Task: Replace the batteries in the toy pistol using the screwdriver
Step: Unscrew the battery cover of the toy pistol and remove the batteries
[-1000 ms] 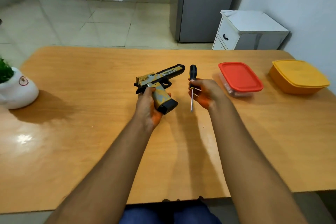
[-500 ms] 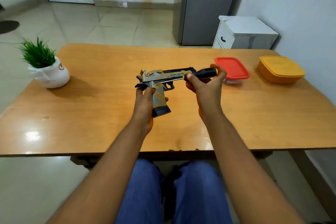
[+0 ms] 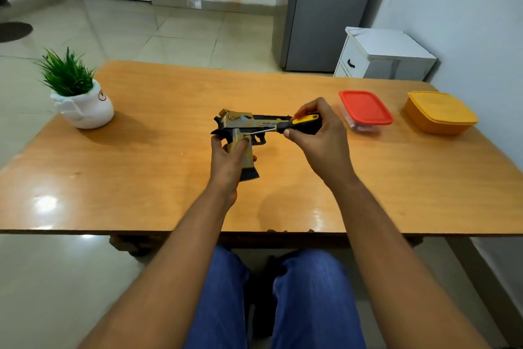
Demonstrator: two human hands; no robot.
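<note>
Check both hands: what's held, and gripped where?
Left hand grips the toy pistol by its grip. Right hand holds the screwdriver by its black-and-yellow handle, its tip at the top of the pistol's grip.

Single head cam, wide-angle, looks fwd & down over wooden table point(image 3: 141, 178), arms close below.

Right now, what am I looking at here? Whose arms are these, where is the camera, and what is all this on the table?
No machine: a person's bare arms, filmed by a camera on their head looking down. The left hand grips the yellow-and-black toy pistol by its handle. The right hand holds a black-and-yellow-handled screwdriver, its tip at the pistol's grip. On the wooden table stand a green plant in a white pot, a clear box with a red lid and a yellow lidded box.
</note>
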